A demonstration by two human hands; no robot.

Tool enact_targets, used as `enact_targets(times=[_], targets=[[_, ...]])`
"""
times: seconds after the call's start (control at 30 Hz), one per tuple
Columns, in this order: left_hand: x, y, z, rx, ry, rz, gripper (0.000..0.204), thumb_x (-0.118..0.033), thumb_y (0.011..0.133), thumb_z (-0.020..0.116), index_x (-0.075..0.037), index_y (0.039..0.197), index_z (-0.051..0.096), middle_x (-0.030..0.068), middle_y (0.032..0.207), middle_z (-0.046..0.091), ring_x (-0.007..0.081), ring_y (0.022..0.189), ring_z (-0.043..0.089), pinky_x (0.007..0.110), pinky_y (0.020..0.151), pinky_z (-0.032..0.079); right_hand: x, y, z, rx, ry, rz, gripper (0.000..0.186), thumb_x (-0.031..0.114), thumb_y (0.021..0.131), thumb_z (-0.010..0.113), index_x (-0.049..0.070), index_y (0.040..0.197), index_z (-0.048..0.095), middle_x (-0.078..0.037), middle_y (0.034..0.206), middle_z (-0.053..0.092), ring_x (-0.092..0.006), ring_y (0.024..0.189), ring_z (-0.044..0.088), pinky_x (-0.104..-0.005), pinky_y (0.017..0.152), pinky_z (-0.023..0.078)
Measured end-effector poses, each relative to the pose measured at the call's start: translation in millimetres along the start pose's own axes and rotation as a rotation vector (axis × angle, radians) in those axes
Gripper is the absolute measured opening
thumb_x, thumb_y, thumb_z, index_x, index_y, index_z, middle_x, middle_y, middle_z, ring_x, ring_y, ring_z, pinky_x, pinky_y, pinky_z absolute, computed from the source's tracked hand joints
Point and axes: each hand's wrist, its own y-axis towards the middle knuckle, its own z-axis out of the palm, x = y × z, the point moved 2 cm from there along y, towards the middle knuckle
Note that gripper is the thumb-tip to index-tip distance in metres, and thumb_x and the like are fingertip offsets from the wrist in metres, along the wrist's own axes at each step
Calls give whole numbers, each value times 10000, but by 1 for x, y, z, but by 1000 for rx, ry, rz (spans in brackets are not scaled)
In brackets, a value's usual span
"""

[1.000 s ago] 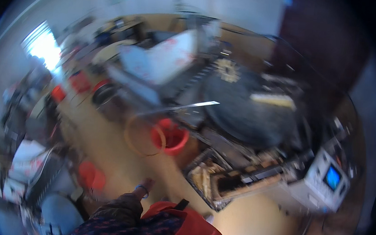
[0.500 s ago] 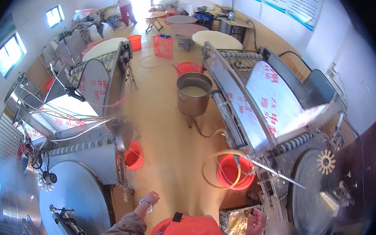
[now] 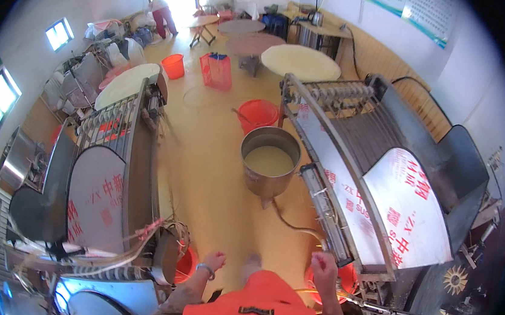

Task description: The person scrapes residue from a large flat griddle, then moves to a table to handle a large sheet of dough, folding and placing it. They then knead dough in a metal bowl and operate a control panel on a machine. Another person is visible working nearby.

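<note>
Bucket [image 3: 348, 278], red, at lower right of the frame, partly behind right hand [image 3: 323, 266]; likely light, a bit bendy, best held by its top edge; left hand [image 3: 214, 261] at lower middle, near second red bucket [image 3: 187, 265]; fingers curled in, no way to tell if pinching anything.

Aisle: the floor [image 3: 204, 159] lies open between the left machine [image 3: 146, 177] and the pot [image 3: 267, 186], wide enough for a hand to pass.
Pot side: it blocks the aisle's right half, near the right machine [image 3: 350, 152]; a red tub [image 3: 259, 112] stands behind it.
Hose [image 3: 294, 227]: crosses the low gap from pot to right machine.
Left hand [image 3: 213, 262]: open space inward; a red bucket [image 3: 186, 266] and cables [image 3: 133, 261] obstruct its outer side.
Right hand [image 3: 323, 266]: open space inward; another bucket [image 3: 348, 278] and a thin rod [image 3: 375, 305] crowd its outer side.
</note>
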Motion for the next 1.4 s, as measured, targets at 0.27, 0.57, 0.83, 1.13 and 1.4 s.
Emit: enact_targets(times=[0.27, 0.57, 0.83, 1.13, 1.4], targets=[[-143, 125, -128, -102, -306, 42, 197, -166, 856, 572, -20, 983, 609, 43, 808, 630, 130, 668, 607, 259, 560, 495, 51, 196, 133, 228, 215, 204, 165, 128, 859, 617, 10, 974, 618, -49, 813, 591, -101, 678, 565, -230, 611, 461], [-288, 353, -289, -68, -184, 62, 210, -141, 847, 567, -10, 1010, 589, 67, 776, 619, 139, 633, 594, 264, 560, 506, 65, 384, 284, -21, 157, 398, 174, 133, 873, 583, 17, 1000, 611, -20, 821, 603, -91, 677, 565, -219, 605, 474], [-413, 499, -391, 40, -195, 100, 222, -139, 838, 571, 0, 1011, 588, 71, 774, 616, 147, 667, 603, 266, 592, 517, 104, 531, 390, -29, 245, 520, 170, 134, 884, 564, 13, 997, 606, -19, 797, 606, -76, 639, 564, -210, 562, 460], [-499, 658, -458, 115, -275, -34, 250, -173, 827, 575, -38, 1037, 585, 52, 785, 603, 144, 662, 593, 284, 590, 512, 49, 750, 532, 66, 362, 618, 179, 131, 894, 541, 20, 1026, 588, -23, 808, 592, -85, 640, 565, -211, 551, 456], [-643, 757, -572, -75, -432, -102, 211, -130, 822, 597, -55, 1019, 580, 42, 824, 610, 141, 705, 602, 285, 651, 522, 28, 965, 635, 78, 644, 644, 167, 144, 900, 554, 52, 1037, 574, 3, 803, 575, -75, 625, 554, -207, 545, 463]])
